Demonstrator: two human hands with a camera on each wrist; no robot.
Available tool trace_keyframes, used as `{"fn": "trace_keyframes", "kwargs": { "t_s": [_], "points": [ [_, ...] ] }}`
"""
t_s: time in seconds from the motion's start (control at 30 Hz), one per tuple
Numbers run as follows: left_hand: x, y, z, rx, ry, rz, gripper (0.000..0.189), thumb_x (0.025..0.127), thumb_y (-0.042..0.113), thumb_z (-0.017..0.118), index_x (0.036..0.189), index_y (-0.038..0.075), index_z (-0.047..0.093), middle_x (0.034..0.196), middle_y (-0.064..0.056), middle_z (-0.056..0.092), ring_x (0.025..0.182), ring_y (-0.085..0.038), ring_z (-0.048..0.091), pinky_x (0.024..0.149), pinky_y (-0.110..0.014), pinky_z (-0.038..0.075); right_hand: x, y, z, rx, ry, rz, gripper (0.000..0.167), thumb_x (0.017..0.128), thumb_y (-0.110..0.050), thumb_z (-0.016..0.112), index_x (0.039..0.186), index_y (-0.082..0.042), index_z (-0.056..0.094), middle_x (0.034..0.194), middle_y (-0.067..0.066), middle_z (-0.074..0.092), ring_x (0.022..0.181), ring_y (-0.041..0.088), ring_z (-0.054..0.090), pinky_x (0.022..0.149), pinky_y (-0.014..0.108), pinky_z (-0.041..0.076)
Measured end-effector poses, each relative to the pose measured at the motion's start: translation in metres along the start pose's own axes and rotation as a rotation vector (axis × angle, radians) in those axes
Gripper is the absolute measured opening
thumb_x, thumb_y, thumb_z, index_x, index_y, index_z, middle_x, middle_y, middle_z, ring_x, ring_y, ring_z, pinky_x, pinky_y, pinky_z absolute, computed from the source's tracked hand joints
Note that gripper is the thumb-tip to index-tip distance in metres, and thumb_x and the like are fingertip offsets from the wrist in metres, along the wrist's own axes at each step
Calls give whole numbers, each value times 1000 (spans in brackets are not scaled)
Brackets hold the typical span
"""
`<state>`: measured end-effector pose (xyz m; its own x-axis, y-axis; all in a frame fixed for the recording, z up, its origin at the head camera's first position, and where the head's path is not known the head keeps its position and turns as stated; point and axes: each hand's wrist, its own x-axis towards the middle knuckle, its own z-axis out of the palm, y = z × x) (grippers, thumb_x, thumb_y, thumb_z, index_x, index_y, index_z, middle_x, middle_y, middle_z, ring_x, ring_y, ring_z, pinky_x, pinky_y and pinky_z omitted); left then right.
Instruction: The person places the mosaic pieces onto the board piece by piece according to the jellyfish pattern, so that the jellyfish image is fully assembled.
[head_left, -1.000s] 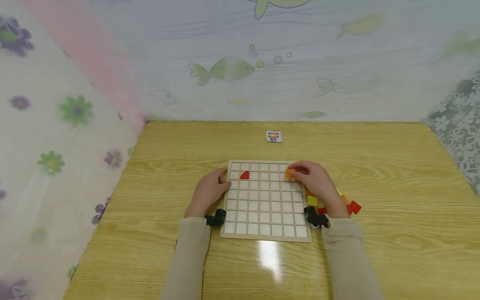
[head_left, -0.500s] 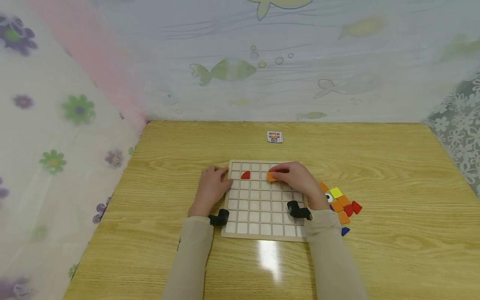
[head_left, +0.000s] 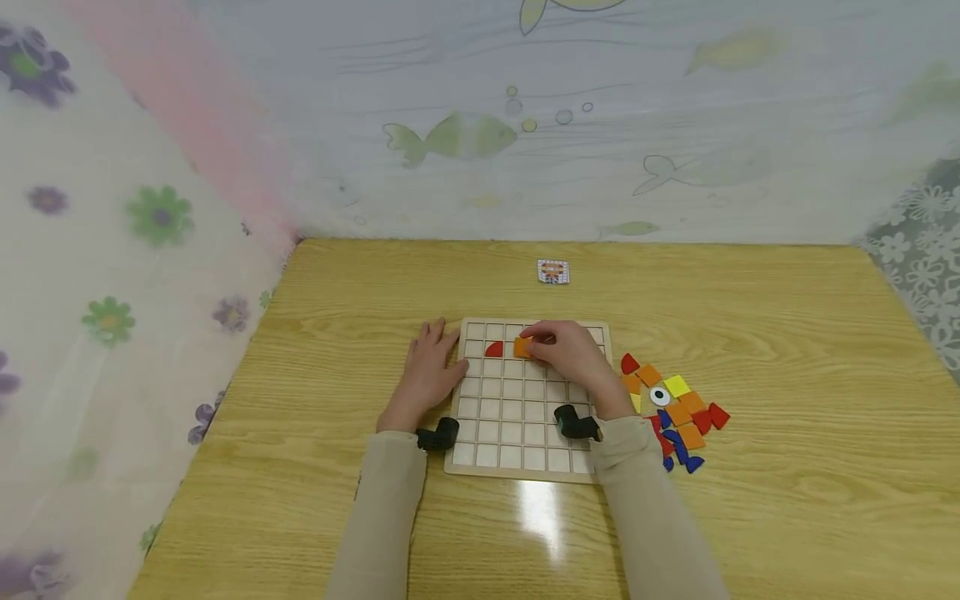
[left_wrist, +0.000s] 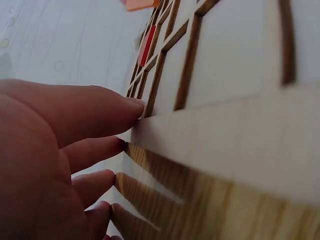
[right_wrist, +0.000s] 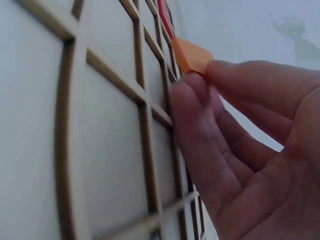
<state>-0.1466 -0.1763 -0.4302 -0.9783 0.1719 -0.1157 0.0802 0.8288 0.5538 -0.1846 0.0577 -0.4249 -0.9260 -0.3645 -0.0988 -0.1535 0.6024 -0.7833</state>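
A wooden grid board (head_left: 510, 476) lies flat on the table in the head view. My right hand (head_left: 573, 360) pinches an orange square tile (head_left: 522, 347) between thumb and fingertips, over the board's second row from the back. The right wrist view shows that orange tile (right_wrist: 194, 56) tilted, its near corner at the fingertips. One cell away to the left, a red quarter-circle tile (head_left: 494, 350) sits in a cell of the same row. My left hand (head_left: 429, 375) rests at the board's left edge, thumb touching the rim and fingers extended onto the table.
Right of the board lies a loose pile of tiles: an orange square (head_left: 691, 436), a yellow square (head_left: 677, 385), a round eye tile (head_left: 660, 396), and several red and blue pieces. A small printed pattern card (head_left: 553, 271) lies behind the board. Patterned curtains surround the table.
My right hand has carried the orange tile leftward across the board, nearer the red tile, uncovering the tile pile. The left hand's fingers have straightened, its thumb staying at the rim.
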Motion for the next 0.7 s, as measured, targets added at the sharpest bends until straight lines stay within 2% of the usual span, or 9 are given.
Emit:
{"fn": "trace_keyframes", "kwargs": {
  "t_s": [0.3,0.7],
  "points": [
    [0,-4,-1,-46,-25,17,54,91,27,48,139,7,31,148,-14,8,134,-31,-5,104,-48,-3,6,-9,8,-46,38,5,16,84,-18,60,99,-16,67,90,-1,62,82,16,54,76,33,42],
    [1,-4,1,-44,-31,5,56,91,28,47,140,9,29,148,-12,6,134,-28,-7,104,-46,-5,8,-10,13,-119,-2,-18,15,83,-15,62,97,-14,66,83,0,57,76,16,50,70,31,41]
  ]
}}
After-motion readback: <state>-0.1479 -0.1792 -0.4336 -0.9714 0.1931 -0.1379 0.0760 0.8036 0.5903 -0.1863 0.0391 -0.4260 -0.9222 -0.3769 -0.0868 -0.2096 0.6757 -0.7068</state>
